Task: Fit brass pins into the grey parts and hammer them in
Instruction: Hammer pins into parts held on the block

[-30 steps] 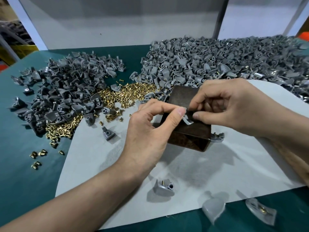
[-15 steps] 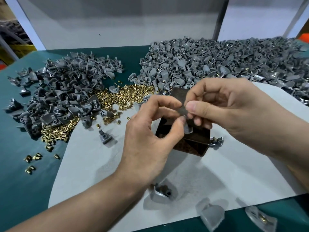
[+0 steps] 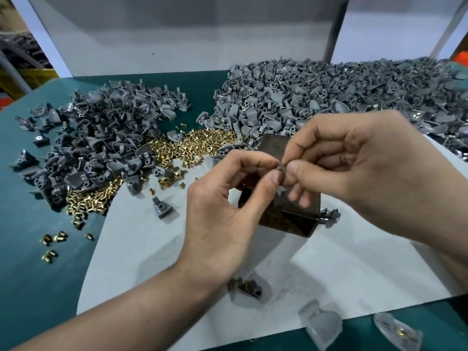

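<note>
Two grey-part heaps (image 3: 316,97) and brass pins (image 3: 202,143) ring the hand-hidden dark block (image 3: 291,211).

A dark teal work table (image 3: 33,262) carries everything here. A pale grey sheet (image 3: 157,249) is spread over its near middle. On the far left lies a heap of dark grey moulded plastic parts (image 3: 83,150); on the far right a much larger heap of lighter grey parts (image 3: 316,97) — some show brass. Between them a spill of small brass pins (image 3: 200,143) runs down leftward, and a few stray pins (image 3: 54,236) lie apart on the teal. A dark brown metal block (image 3: 286,216) stands on the sheet, with single grey parts (image 3: 162,207) scattered near it — others sit by the front edge (image 3: 320,325).
</note>
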`<state>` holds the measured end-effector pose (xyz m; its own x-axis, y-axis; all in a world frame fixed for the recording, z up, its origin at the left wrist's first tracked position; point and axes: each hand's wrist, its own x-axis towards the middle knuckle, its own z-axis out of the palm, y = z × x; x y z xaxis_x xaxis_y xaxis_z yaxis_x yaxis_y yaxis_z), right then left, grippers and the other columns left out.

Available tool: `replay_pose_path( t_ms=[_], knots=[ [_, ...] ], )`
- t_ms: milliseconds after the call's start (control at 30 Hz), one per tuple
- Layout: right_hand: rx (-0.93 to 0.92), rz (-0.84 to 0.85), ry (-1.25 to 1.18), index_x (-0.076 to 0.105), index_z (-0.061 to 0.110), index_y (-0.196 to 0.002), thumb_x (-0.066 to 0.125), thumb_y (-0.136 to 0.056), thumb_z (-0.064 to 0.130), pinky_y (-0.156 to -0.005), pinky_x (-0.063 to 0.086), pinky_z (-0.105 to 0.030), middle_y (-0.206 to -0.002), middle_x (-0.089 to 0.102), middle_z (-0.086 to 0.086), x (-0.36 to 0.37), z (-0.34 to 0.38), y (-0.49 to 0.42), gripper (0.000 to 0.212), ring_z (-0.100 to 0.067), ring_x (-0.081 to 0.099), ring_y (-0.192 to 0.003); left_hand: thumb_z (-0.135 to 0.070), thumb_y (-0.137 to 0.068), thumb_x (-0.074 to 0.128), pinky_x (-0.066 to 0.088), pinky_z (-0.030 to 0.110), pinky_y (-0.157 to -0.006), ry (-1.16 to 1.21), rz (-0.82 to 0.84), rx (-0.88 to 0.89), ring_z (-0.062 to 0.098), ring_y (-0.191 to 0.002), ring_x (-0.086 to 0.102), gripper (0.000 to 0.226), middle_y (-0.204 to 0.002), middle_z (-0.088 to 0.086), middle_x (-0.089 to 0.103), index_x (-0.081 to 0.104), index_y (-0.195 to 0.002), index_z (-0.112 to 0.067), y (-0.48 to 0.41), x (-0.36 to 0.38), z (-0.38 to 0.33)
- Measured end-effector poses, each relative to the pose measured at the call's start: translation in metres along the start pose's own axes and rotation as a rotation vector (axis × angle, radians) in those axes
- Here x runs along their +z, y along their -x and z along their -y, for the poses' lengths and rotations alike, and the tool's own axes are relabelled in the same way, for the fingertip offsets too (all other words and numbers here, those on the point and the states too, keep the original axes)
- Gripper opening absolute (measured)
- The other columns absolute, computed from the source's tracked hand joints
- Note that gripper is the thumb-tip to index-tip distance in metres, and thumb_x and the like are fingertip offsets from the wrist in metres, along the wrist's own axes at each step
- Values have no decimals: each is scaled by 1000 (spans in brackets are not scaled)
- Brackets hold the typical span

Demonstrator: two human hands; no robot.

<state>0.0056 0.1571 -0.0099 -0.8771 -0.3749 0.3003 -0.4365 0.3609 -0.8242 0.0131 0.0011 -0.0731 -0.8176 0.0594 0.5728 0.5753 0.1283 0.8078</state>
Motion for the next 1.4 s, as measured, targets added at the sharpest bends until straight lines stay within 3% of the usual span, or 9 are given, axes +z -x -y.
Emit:
replay_pose_path(
  t_ms=[133,200,267,633,767,900,1067,1233,1400],
  knots=[
    [86,-55,-100,65,8,-76,66,-79,0,-61,56,-20,-68,71,-4,-8,-7,-6,9,-10,67,-60,-22,-79,68,55,26,-84,36,-37,-69,11,-90,69,16,-93,-7,72,66,-95,-21,1,1,2],
    [115,-71,-68,66,12,-75,68,-79,4,-55,46,-11,-62,62,2,-5,-12,-7,10,-3,55,-55,-19,-79,70,55,32,-85,55,-43,-103,16,-90,70,17,-93,-2,73,67,-96,-17,1,1,4],
    [148,-66,-103,66,11,-76,67,-80,4,-53,39,-9,-64,58,0,-1,-16,-6,8,-1,49,-55,-14,-81,71,54,29,-85,45,-41,-111,14,-89,70,16,-93,-3,73,68,-97,-16,0,1,5],
    [135,-63,-117,66,12,-74,68,-79,5,-47,39,-16,-57,57,3,3,-19,-5,9,-6,46,-51,0,-83,68,49,14,-86,47,-33,-152,3,-95,66,16,-100,2,70,72,-95,-10,-3,1,6],
    [87,-35,92,65,20,-71,70,-80,9,-51,42,-17,-57,60,7,6,-20,-5,15,-6,50,-50,-3,-84,68,48,16,-87,21,-30,-167,3,-97,64,12,-99,-1,70,74,-91,-11,-3,1,5],
    [78,-13,265,64,23,-73,69,-80,17,-62,50,-34,-66,65,-2,5,-21,-4,10,-13,56,-59,-7,-84,69,44,8,-82,-10,-23,-188,0,-100,60,9,-102,-4,67,75,-86,-13,-4,0,2],
    [70,3,233,64,22,-73,65,-77,24,-55,46,-30,-61,63,0,7,-20,-3,6,-10,54,-55,-14,-86,67,46,11,-78,38,-21,-247,9,-98,62,10,-92,-4,71,73,-84,-22,-4,-1,0],
    [72,-28,196,64,21,-70,68,-78,21,-48,37,-12,-52,58,13,10,-24,-2,9,-4,52,-49,-13,-84,68,50,11,-66,90,-23,-215,8,-79,63,10,-80,-6,68,65,-87,-22,-4,1,-3],
    [86,-14,96,66,19,-70,69,-78,17,-50,45,-26,-58,63,-1,10,-23,-2,9,-7,53,-51,-13,-85,66,52,16,-65,102,-6,-204,4,-73,59,10,-77,-11,62,61,-79,-17,-5,0,0]
  ],
)
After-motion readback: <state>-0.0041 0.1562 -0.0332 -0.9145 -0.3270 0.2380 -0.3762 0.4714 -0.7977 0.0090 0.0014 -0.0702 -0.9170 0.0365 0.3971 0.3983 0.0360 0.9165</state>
